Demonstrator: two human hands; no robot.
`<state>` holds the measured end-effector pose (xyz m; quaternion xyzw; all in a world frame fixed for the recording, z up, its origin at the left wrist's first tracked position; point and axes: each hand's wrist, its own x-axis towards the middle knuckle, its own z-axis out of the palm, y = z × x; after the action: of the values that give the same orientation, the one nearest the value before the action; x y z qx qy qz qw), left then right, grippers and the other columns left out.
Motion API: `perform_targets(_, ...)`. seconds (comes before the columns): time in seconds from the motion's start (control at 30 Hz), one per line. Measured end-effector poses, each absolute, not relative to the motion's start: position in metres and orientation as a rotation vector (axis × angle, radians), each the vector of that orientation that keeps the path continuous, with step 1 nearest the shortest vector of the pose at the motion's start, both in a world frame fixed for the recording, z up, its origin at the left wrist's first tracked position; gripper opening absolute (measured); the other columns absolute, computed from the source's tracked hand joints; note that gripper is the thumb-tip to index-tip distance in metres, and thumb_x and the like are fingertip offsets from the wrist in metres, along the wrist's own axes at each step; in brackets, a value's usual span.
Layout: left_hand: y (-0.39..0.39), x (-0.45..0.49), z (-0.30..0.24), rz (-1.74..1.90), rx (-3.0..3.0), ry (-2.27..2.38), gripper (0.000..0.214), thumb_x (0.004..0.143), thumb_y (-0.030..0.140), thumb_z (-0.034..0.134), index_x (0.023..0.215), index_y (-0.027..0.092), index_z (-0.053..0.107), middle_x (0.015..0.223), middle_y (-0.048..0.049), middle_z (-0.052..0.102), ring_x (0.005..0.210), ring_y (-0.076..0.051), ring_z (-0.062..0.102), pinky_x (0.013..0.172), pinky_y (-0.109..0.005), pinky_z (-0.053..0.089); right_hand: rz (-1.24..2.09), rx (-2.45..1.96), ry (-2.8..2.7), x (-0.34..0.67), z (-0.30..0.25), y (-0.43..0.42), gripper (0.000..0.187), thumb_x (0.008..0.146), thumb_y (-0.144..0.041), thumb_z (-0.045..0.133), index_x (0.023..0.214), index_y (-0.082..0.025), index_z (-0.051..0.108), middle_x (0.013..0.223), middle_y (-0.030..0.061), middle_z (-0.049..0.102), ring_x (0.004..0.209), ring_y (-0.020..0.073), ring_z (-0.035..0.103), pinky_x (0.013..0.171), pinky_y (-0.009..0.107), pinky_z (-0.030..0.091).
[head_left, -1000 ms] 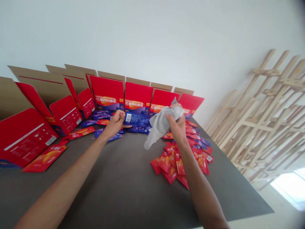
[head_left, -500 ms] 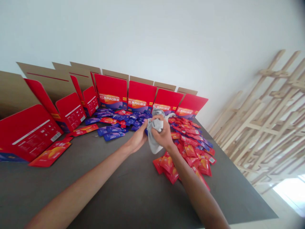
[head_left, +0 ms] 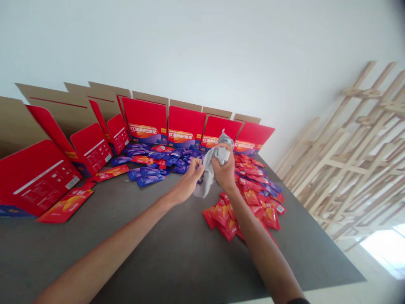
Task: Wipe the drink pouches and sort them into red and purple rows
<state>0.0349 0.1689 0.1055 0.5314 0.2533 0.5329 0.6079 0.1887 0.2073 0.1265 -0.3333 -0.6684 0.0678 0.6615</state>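
A crumpled grey cloth [head_left: 209, 171] is bunched in my right hand [head_left: 225, 166], whose fingers are wrapped round it above the table. Just to its left, my left hand [head_left: 190, 179] is closed in a pinch. A dark blue sliver, apparently a blue sachet [head_left: 199, 180], shows between its fingers and the cloth; most of it is hidden. Blue sachets [head_left: 182, 158] lie in a loose pile behind my left hand. Under and beside my right forearm spreads a heap of red sachets [head_left: 224, 215], with a few blue ones among them.
Open red cartons [head_left: 144, 112] with raised brown flaps line the back and left of the dark grey table [head_left: 152, 257]. Larger red packets [head_left: 68, 204] lie at the left by the cartons. Wooden frames [head_left: 344, 160] lean against the white wall at the right.
My right hand has moved up and to the right with the cloth, stretching it upward. My left hand stays near its place, now slightly apart from the right hand.
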Motion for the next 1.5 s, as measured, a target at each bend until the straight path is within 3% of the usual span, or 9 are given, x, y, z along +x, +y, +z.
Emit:
perform_targets(0.13,0.158,0.037,0.122,1.075,0.983,0.485,0.038,0.086,0.043,0.081,0.106,0.025,0.054,0.093,0.0038,0.061,0.078,-0.012,0.059,0.072,-0.025,0.047,0.084,-0.813,-1.283,0.213,0.137,0.221,0.021,0.081,-0.024,0.055,0.102,-0.023,0.055,0.094,0.0015,0.059,0.089,0.0187,0.058,0.088,0.033,0.052)
perform_targets(0.3,0.165,0.030,0.124,1.009,0.902,0.706,0.074,0.076,0.023,0.091,0.139,0.022,0.053,0.094,-0.0009,0.070,0.070,-0.012,0.062,0.065,-0.025,0.051,-0.021,-0.794,-1.147,0.235,0.154,0.217,0.017,0.084,-0.025,0.055,0.101,-0.023,0.056,0.098,0.0013,0.059,0.093,0.0179,0.061,0.095,0.034,0.051)
perform_targets(0.5,0.182,0.031,0.106,1.079,0.972,0.777,0.055,0.075,0.026,0.092,0.125,0.017,0.069,0.100,-0.0058,0.076,0.067,-0.013,0.066,0.054,-0.024,0.055,0.012,-0.749,-1.400,0.221,0.159,0.198,0.018,0.086,-0.023,0.057,0.104,-0.024,0.056,0.099,0.0032,0.062,0.092,0.0199,0.061,0.091,0.035,0.053)
perform_targets(0.6,0.182,0.032,0.106,1.152,0.985,0.773,0.043,0.089,0.029,0.078,0.130,0.020,0.068,0.110,-0.0067,0.078,0.079,-0.017,0.072,0.063,-0.027,0.060,0.107,-0.737,-1.707,0.203,0.146,0.197,0.026,0.082,-0.016,0.057,0.106,-0.024,0.058,0.098,0.0035,0.065,0.091,0.0217,0.062,0.088,0.036,0.053)
perform_targets(0.73,0.182,0.031,0.106,1.242,1.010,0.793,0.045,0.092,0.028,0.070,0.137,0.026,0.067,0.122,-0.0055,0.078,0.096,-0.020,0.074,0.070,-0.025,0.059,0.137,-0.801,-1.937,0.178,0.125,0.196,0.028,0.080,-0.013,0.057,0.106,-0.024,0.058,0.101,0.0063,0.066,0.097,0.0253,0.063,0.089,0.039,0.053)
perform_targets(0.9,0.191,0.029,0.095,1.445,1.176,0.884,0.045,0.096,0.028,0.061,0.141,0.027,0.065,0.150,-0.0058,0.065,0.136,-0.025,0.061,0.111,-0.040,0.051,0.174,-0.841,-2.059,0.167,0.117,0.191,0.027,0.083,-0.012,0.057,0.107,-0.025,0.057,0.100,0.0061,0.066,0.097,0.0259,0.063,0.086,0.038,0.055)
perform_targets(1.0,0.191,0.028,0.092,1.392,1.333,0.933,0.044,0.100,0.031,0.057,0.143,0.025,0.064,0.150,-0.0073,0.065,0.142,-0.029,0.056,0.118,-0.047,0.045,0.135,-0.872,-2.044,0.174,0.121,0.195,0.029,0.083,-0.011,0.057,0.108,-0.025,0.058,0.103,0.0073,0.064,0.099,0.0261,0.063,0.089,0.039,0.055)
perform_targets(1.33,0.169,0.044,0.076,0.908,1.225,0.773,0.062,0.085,0.022,0.080,0.142,0.021,0.055,0.134,-0.0155,0.069,0.102,-0.025,0.075,0.081,-0.044,0.068,-0.169,-0.940,-1.512,0.263,0.170,0.207,0.032,0.081,-0.011,0.058,0.111,-0.022,0.059,0.104,0.0063,0.064,0.098,0.0242,0.063,0.099,0.047,0.052)
perform_targets(1.5,0.180,0.043,0.045,0.849,1.237,0.877,0.044,0.080,0.019,0.084,0.120,0.016,0.065,0.112,-0.0117,0.074,0.088,-0.021,0.076,0.071,-0.037,0.069,-0.272,-0.859,-1.110,0.314,0.207,0.174,0.021,0.083,-0.013,0.061,0.102,-0.023,0.063,0.099,0.0035,0.062,0.098,0.0222,0.063,0.101,0.044,0.050)
